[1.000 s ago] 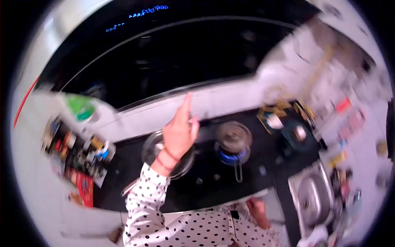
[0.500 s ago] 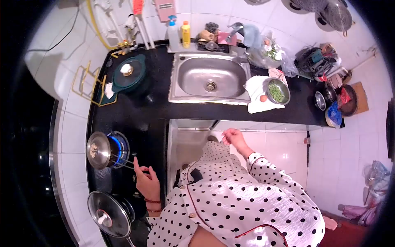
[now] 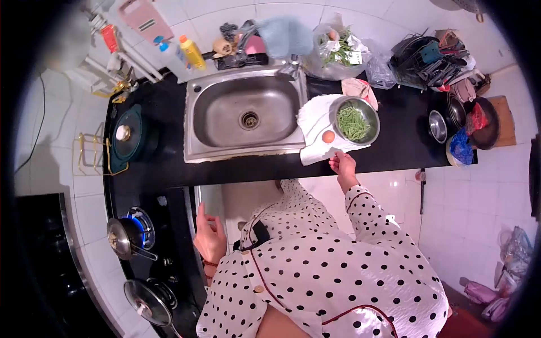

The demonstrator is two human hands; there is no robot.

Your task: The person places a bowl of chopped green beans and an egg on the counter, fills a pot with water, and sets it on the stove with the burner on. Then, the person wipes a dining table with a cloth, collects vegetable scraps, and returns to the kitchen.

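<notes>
My right hand (image 3: 342,165) is at the front edge of the counter, just below a brown egg (image 3: 328,137) and apart from it. Its fingers are loosely bent, with nothing visible in them. The egg lies on a white cloth (image 3: 314,121) beside a metal bowl (image 3: 374,127) of cut green beans (image 3: 353,123). My left hand (image 3: 209,236) hovers by the stove side, fingers spread and holding nothing. Left of it, a small steel pot (image 3: 120,239) stands partly over a lit blue burner (image 3: 145,228), its handle pointing toward me.
A steel sink (image 3: 190,121) sits left of the cloth. At the left stand a green lidded pot (image 3: 125,146) and a lidded pan (image 3: 147,304). A plastic bag of greens (image 3: 338,53) is behind the bowl; a dish rack (image 3: 422,62) and pans (image 3: 486,127) are at the right.
My view has swung right. My left hand has come away from the small pot's handle, and my right hand has reached forward to the counter edge near the egg.
</notes>
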